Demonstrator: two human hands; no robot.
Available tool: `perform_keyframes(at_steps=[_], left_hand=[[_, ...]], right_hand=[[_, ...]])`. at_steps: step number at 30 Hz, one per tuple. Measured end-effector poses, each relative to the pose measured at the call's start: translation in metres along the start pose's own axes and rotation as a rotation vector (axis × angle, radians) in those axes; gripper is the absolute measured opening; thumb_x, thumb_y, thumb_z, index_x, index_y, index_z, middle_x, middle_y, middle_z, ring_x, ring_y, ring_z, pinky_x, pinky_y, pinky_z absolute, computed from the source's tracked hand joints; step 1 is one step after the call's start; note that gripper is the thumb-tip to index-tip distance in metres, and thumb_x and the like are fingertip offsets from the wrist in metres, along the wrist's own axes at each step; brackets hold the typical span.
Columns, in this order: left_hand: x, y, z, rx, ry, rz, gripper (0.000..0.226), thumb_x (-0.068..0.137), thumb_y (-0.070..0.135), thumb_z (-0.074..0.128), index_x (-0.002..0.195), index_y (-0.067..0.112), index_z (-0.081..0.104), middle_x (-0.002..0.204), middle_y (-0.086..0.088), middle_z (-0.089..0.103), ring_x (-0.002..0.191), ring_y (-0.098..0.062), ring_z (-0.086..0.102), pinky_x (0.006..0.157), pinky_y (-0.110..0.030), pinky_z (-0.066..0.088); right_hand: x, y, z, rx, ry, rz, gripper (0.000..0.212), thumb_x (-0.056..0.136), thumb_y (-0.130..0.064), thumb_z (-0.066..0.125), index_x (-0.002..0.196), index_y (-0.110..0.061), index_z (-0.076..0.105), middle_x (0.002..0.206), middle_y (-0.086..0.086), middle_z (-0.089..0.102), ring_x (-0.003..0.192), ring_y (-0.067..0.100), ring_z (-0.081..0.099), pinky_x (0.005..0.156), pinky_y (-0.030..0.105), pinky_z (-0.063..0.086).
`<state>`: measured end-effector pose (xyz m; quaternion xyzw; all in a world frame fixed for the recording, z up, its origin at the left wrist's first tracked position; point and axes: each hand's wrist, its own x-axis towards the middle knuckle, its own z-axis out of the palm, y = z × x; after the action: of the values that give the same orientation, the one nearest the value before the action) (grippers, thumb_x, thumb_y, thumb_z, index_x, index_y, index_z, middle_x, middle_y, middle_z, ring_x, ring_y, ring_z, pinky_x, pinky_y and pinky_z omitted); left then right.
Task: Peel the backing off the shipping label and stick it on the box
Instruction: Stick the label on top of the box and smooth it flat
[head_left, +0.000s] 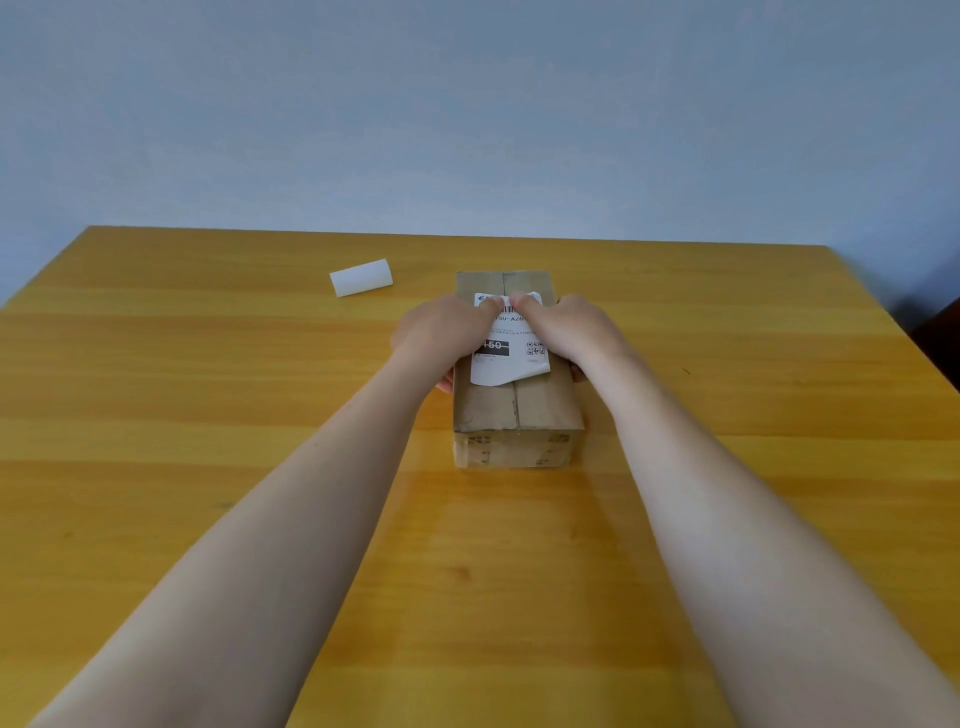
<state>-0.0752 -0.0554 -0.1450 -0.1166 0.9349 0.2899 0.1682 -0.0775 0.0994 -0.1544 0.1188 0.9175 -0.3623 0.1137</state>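
I observe a brown rectangular cardboard box (514, 410) standing on the yellow wooden desk (208, 415), just above the centre of the frame. A white printed shipping label (511, 358) lies on the box's top face; its near edge curls up off the cardboard. My left hand (441, 332) and right hand (566, 327) rest flat on the label, index fingers (493, 305) extended and nearly meeting at its far edge, pressing down rather than gripping; thumbs reach down the box's sides. A white curled strip of backing paper (361, 278) lies on the desk in the upper left, well apart from the box
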Motion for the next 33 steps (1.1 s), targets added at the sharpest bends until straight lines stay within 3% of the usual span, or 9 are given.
perform_keyframes(at_steps=[6,9,14,21,25,27,29,31,33], left_hand=[[0.003,0.001,-0.002,-0.02,0.021,-0.026,0.06,0.098,0.071,0.034,0.085,0.018,0.059,0.08,-0.009,0.077,0.059,-0.031,0.075,0.061,-0.029,0.057],[0.006,-0.001,-0.003,-0.072,0.001,-0.036,0.061,0.096,0.071,0.037,0.091,0.016,0.063,0.083,-0.01,0.078,0.063,-0.032,0.076,0.067,-0.034,0.064],[0.007,-0.003,-0.005,-0.135,-0.018,-0.024,0.06,0.097,0.07,0.036,0.092,0.016,0.062,0.087,-0.01,0.079,0.068,-0.035,0.079,0.077,-0.045,0.067],[0.006,-0.007,-0.007,-0.21,-0.048,0.004,0.06,0.099,0.066,0.034,0.099,0.014,0.064,0.09,-0.013,0.079,0.074,-0.037,0.079,0.078,-0.049,0.066],[-0.003,-0.004,-0.013,-0.247,-0.123,-0.023,0.064,0.102,0.065,0.036,0.107,0.01,0.068,0.097,-0.016,0.078,0.081,-0.038,0.078,0.076,-0.047,0.066],[-0.01,-0.002,-0.017,-0.255,-0.17,-0.017,0.061,0.103,0.065,0.039,0.107,0.011,0.068,0.099,-0.015,0.076,0.082,-0.036,0.076,0.068,-0.041,0.065],[-0.016,-0.002,-0.014,-0.179,-0.157,0.029,0.058,0.101,0.066,0.045,0.102,0.012,0.066,0.095,-0.012,0.076,0.078,-0.033,0.076,0.063,-0.037,0.063],[-0.019,-0.006,-0.007,-0.104,-0.071,0.073,0.057,0.099,0.067,0.049,0.097,0.012,0.063,0.092,-0.011,0.077,0.073,-0.034,0.076,0.065,-0.036,0.064],[-0.02,-0.009,-0.003,-0.11,0.0,0.101,0.051,0.098,0.066,0.053,0.089,0.016,0.056,0.095,-0.009,0.077,0.076,-0.035,0.078,0.074,-0.042,0.065]], right_hand=[[0.005,0.002,0.001,0.028,-0.025,0.012,0.055,0.099,-0.066,0.049,0.09,-0.014,0.061,0.081,0.004,0.063,0.061,0.025,0.058,0.051,0.027,0.042],[0.007,0.003,0.0,0.083,-0.034,0.041,0.056,0.097,-0.068,0.048,0.099,-0.014,0.065,0.082,0.004,0.063,0.063,0.026,0.058,0.052,0.027,0.043],[0.005,0.002,-0.003,0.141,-0.045,0.078,0.049,0.1,-0.063,0.048,0.077,-0.02,0.053,0.062,-0.001,0.048,0.051,0.021,0.043,0.049,0.026,0.037],[0.005,0.001,-0.003,0.21,-0.065,0.096,0.051,0.104,-0.061,0.037,0.093,-0.018,0.061,0.074,0.0,0.056,0.059,0.021,0.05,0.057,0.027,0.046],[0.0,0.002,-0.003,0.217,-0.123,0.107,0.061,0.1,-0.07,0.035,0.11,-0.017,0.065,0.096,0.004,0.071,0.08,0.027,0.068,0.075,0.037,0.056],[-0.007,0.004,-0.002,0.207,-0.146,0.104,0.061,0.097,-0.074,0.038,0.113,-0.02,0.063,0.102,0.004,0.072,0.089,0.027,0.071,0.079,0.039,0.057],[-0.014,0.007,-0.002,0.204,-0.146,0.064,0.049,0.099,-0.07,0.045,0.1,-0.022,0.06,0.099,0.002,0.07,0.086,0.025,0.069,0.076,0.039,0.055],[-0.016,0.01,0.0,0.201,-0.132,0.036,0.045,0.097,-0.068,0.053,0.1,-0.024,0.057,0.101,0.0,0.07,0.088,0.026,0.07,0.079,0.042,0.057],[-0.017,0.013,0.0,0.221,-0.12,0.034,0.056,0.088,-0.074,0.061,0.111,-0.023,0.056,0.107,0.002,0.073,0.09,0.027,0.073,0.078,0.044,0.059]])
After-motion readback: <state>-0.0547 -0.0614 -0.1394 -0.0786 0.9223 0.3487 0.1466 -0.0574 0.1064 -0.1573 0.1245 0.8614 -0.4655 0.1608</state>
